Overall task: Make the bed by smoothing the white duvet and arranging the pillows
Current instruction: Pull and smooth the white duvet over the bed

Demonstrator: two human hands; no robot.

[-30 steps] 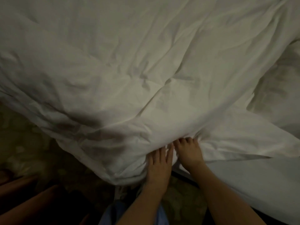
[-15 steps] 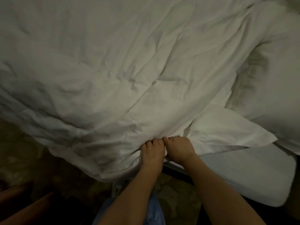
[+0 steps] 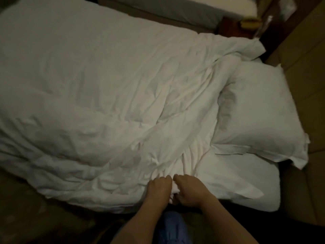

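A creased white duvet (image 3: pixel 105 95) covers most of the bed and hangs over its near edge. One white pillow (image 3: pixel 260 113) lies at the right end, against the tan headboard. My left hand (image 3: pixel 159 188) and my right hand (image 3: pixel 189 190) sit side by side at the near edge. Both grip a bunched fold of the duvet's border, fingers curled into the cloth. To the right of my hands the white fitted sheet (image 3: pixel 246 187) lies bare.
A padded tan headboard (image 3: pixel 309 85) stands at the right. A dark wooden nightstand (image 3: pixel 246 23) with small items stands beyond the bed, and a second bed (image 3: pixel 175 9) lies at the top. Patterned carpet (image 3: pixel 35 217) runs along the near side.
The view has pulled back and up, so the whole bed and pillow show. My left hand went from lying flat on the duvet to gripping it beside my right hand.
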